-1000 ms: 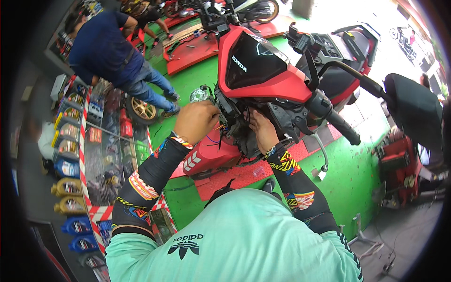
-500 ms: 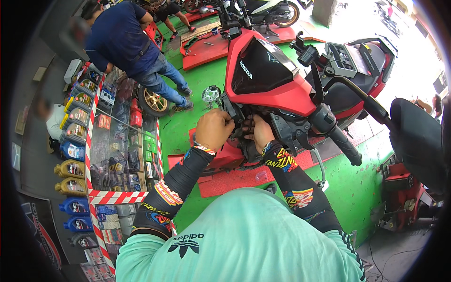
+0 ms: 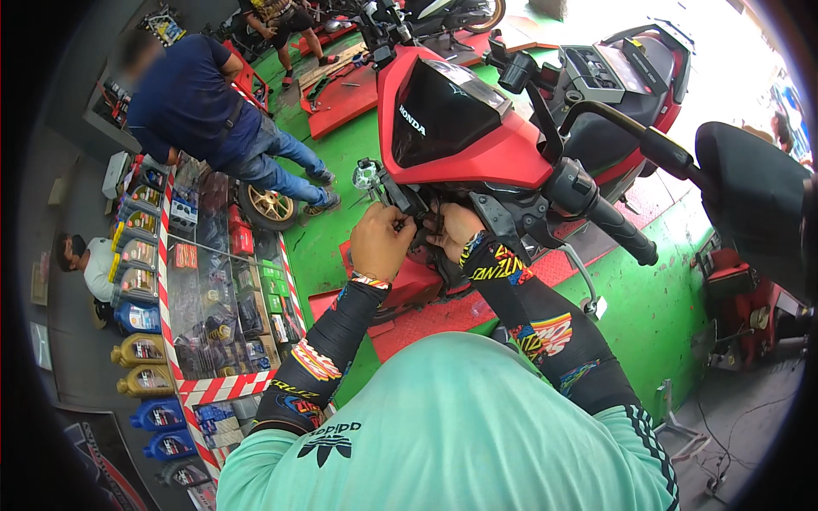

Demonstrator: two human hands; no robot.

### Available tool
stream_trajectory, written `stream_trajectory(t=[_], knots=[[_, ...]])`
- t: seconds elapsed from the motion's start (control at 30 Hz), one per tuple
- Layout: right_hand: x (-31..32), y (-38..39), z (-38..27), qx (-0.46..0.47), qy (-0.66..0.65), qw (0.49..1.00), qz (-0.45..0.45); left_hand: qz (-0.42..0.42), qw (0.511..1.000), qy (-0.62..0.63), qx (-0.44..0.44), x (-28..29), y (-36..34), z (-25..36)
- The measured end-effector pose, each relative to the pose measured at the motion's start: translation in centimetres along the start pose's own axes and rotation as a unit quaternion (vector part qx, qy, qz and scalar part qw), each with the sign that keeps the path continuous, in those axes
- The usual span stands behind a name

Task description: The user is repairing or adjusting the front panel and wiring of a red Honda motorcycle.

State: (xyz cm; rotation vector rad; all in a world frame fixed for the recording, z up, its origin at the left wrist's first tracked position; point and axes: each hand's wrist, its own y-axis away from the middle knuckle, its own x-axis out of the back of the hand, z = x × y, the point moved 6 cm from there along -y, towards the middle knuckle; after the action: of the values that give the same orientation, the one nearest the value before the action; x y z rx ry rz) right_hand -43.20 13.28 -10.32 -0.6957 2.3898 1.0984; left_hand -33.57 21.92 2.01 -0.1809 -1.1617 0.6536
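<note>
A red and black motorcycle stands in front of me, its front end by my hands. Just below the front cowl, my left hand is closed, thumb and fingers pinched by dark parts at the opening. My right hand is beside it, fingers curled in among the same dark parts under the red fairing. What either hand holds is too small and too shaded to name. A clear round lamp on a stalk sticks out just beyond my left hand. The black handlebar grip lies to the right of my right hand.
On the left stands a glass display case with red-and-white edging and several oil bottles alongside. A person in a dark blue shirt bends over its far end. A mirror juts out right; an open grey case rests on the seat.
The whole scene has shifted slightly left in view as my head moved. Both hands stay at the same spot under the cowl, with small finger movements. Another person's head at far left has turned.
</note>
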Motion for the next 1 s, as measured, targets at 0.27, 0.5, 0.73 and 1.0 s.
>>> stream_trajectory(t=[0.27, 0.5, 0.73, 1.0], knots=[[0.0, -0.2, 0.9, 0.119, -0.032, 0.985, 0.121, -0.008, 1.000, -0.003, -0.012, -0.1, -0.1, 0.0], [-0.7, 1.7, -1.5, 0.305, -0.094, 0.939, 0.132, -0.080, 0.993, 0.071, -0.047, 1.2, -0.8, -0.4], [-0.2, 3.5, -1.7, 0.274, -0.078, 0.941, 0.185, -0.262, 0.946, 0.185, 0.053, 4.8, -2.4, -5.2], [-0.3, 5.1, -2.8, 0.463, 0.028, 0.870, 0.164, -0.198, 0.918, 0.312, 0.144, 4.1, -3.1, -8.1]])
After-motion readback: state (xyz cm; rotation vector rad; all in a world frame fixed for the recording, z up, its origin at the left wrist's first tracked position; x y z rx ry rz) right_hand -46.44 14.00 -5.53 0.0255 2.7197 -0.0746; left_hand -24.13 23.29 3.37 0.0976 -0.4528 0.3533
